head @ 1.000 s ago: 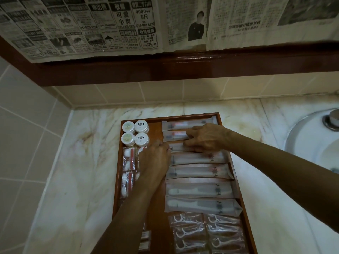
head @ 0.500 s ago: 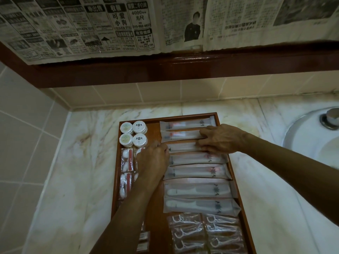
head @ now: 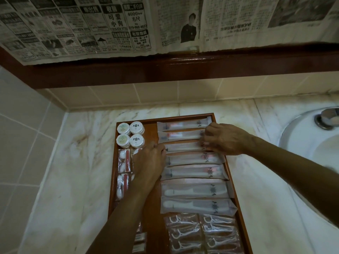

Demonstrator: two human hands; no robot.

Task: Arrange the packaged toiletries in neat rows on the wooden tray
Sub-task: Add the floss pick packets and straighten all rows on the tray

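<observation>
Two hands pinching one toothbrush packet [head: 183, 146], wooden tray [head: 154, 208], marble counter [head: 73, 171], basin [head: 308, 143].

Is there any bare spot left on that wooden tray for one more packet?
Only a bare strip of the brown wooden tray between the left forearm and the clear floss-pick packets. The right column of long frosted packets is packed edge to edge.
</observation>
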